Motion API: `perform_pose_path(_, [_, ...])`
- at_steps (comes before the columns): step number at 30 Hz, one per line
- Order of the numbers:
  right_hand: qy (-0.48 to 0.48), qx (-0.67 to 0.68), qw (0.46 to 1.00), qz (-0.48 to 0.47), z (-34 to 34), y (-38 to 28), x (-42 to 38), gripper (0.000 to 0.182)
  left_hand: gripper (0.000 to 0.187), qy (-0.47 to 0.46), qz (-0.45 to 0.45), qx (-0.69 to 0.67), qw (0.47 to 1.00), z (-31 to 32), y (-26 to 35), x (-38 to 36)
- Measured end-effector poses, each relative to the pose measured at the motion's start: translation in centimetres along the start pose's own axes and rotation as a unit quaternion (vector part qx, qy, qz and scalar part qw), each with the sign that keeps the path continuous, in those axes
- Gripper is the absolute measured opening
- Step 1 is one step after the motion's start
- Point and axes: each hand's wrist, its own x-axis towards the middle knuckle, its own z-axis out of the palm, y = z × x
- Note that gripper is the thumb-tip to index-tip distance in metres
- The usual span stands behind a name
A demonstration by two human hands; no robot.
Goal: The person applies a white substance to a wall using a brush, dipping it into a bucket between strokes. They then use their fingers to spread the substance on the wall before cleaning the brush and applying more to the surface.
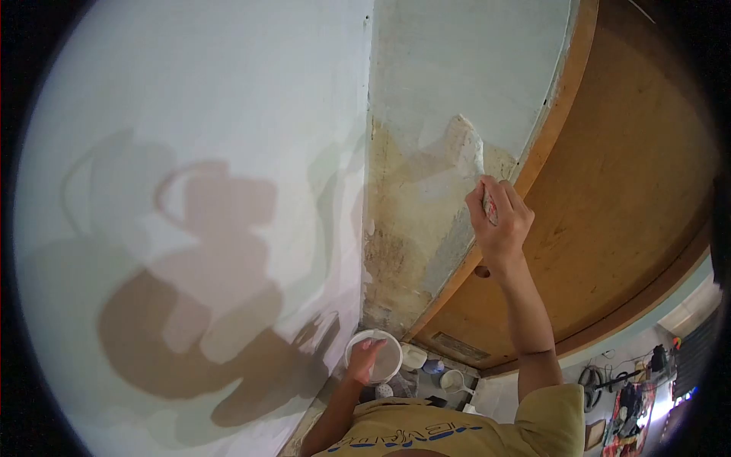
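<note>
My right hand (502,225) is raised and closed around the handle of a paintbrush (470,145). The brush's head is coated white and lies against the narrow wall strip (426,179) beside the wooden door. Above, that strip is pale; lower down it is yellowed, stained and patchy. Down low, my left hand (365,361) grips a white bucket (397,356) at its near left side, fingers reaching over the rim. Pale material shows inside the bucket.
A brown wooden door (624,175) with an orange-brown frame (560,114) stands to the right. White wall (251,91) with shadows fills the left. On the floor are a white pot (454,381) and a pale container (413,356). Cluttered belongings (632,404) show at lower right.
</note>
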Motion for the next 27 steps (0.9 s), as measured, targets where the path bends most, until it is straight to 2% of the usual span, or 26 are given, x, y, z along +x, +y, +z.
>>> perform_pose_path(3, [0.001, -0.024, 0.999, -0.024, -0.4, 0.4, -0.1, 0.019, 0.017, -0.032, 0.043, 0.032, 0.998, -1.1, -1.0, 1.0])
perform_pose_path(6, [-0.014, -0.035, 0.999, -0.025, -1.2, 0.6, -0.2, 0.02, 0.018, -0.029, 0.034, 0.058, 0.997, -0.4, 0.2, -0.2])
perform_pose_path(10, [-0.013, -0.041, 0.999, -0.016, -2.2, 0.8, -0.3, 0.019, 0.021, -0.055, 0.022, 0.072, 0.996, -0.5, -1.0, 0.9])
perform_pose_path(13, [-0.015, -0.058, 0.998, -0.008, -3.3, 1.2, -0.5, 0.019, 0.026, -0.061, 0.046, 0.082, 0.994, -0.2, -1.4, 1.1])
perform_pose_path(15, [-0.021, -0.062, 0.998, -0.001, -3.9, 1.2, -0.6, 0.017, 0.027, -0.052, 0.012, 0.129, 0.99, -0.2, -1.4, 1.2])
perform_pose_path(21, [-0.008, -0.067, 0.998, 0.019, -5.5, 2.1, -1.0, 0.014, 0.028, -0.046, 0.027, 0.132, 0.99, -0.9, -2.7, 1.9])
perform_pose_path(27, [0.019, -0.072, 0.996, 0.041, -6.4, 2.1, -2.0, 0.014, 0.028, -0.056, -0.003, 0.098, 0.994, 0.0, 0.4, -1.6])
